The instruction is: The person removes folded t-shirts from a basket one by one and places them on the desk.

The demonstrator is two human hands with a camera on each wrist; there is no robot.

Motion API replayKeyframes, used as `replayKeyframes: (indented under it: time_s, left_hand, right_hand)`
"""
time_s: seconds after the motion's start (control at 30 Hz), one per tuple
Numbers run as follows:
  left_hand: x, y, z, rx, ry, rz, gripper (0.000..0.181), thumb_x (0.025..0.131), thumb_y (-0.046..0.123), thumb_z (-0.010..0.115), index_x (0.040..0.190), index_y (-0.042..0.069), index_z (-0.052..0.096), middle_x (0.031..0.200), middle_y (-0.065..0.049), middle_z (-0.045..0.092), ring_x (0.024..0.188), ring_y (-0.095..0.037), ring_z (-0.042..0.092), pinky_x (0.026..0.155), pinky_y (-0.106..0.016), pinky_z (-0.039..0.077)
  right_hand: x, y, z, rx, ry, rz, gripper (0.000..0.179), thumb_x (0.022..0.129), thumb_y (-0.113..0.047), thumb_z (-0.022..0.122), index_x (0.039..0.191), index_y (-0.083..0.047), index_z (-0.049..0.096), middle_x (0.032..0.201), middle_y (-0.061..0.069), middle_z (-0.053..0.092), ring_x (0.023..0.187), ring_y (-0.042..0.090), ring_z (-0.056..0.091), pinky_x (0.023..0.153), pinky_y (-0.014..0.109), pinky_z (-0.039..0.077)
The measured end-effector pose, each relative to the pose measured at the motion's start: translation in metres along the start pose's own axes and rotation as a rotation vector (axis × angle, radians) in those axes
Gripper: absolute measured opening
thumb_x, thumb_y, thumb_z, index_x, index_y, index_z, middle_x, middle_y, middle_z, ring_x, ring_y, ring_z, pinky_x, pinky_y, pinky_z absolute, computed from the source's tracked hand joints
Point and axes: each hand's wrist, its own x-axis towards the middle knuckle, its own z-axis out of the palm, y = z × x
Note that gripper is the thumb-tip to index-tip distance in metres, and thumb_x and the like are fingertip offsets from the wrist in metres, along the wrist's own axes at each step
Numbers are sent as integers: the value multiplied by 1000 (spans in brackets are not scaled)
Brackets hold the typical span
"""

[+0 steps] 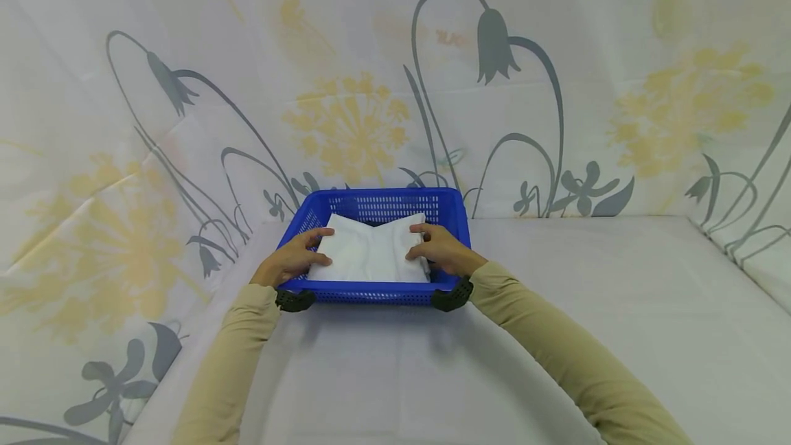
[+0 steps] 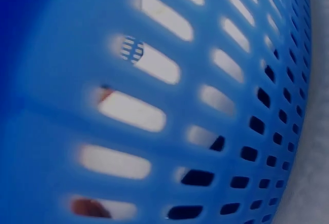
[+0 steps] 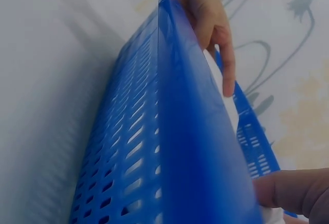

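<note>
A folded white cloth [image 1: 369, 253] lies inside a blue plastic basket [image 1: 371, 290], its top edge dipping in a V at the middle. My left hand [image 1: 295, 257] holds the cloth's left side, thumb and forefinger showing on top of it. On the opposite side my right hand [image 1: 446, 250] grips the cloth in the same way. The other fingers of both hands are mostly hidden. In the right wrist view, the right thumb [image 3: 295, 189] shows beside the rim, and the left hand [image 3: 208, 18] reaches over it. Slotted basket wall [image 2: 221, 131] fills most of the left wrist view.
The basket stands on a white-covered table [image 1: 587, 307], close to a backdrop [image 1: 371, 53] printed with grey and yellow flowers. Black wrist mounts [image 1: 452, 296] sit in front of the basket's near corners. Long beige sleeves [image 1: 556, 335] cover both arms.
</note>
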Motion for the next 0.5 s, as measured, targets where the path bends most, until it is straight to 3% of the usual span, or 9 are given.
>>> replayKeyframes:
  time_s: [0.3, 0.5]
  left_hand:
    - [-3, 4, 1, 27, 42, 61, 70, 85, -13, 60, 148, 1, 33, 153, -27, 19, 130, -42, 32, 105, -55, 30]
    - [-6, 7, 1, 47, 76, 89, 72, 86, -12, 60, 150, 1, 31, 154, -26, 16, 137, -41, 22, 106, -54, 27]
  right_hand:
    - [-3, -1, -1, -36, 34, -45, 71, 81, 6, 67, 146, -3, 41, 138, 24, 40, 114, 32, 45, 96, 54, 41]
    - [-4, -6, -5, -1, 39, -62, 72, 81, 6, 67, 147, -6, 41, 143, 22, 36, 122, 31, 40, 98, 54, 40]
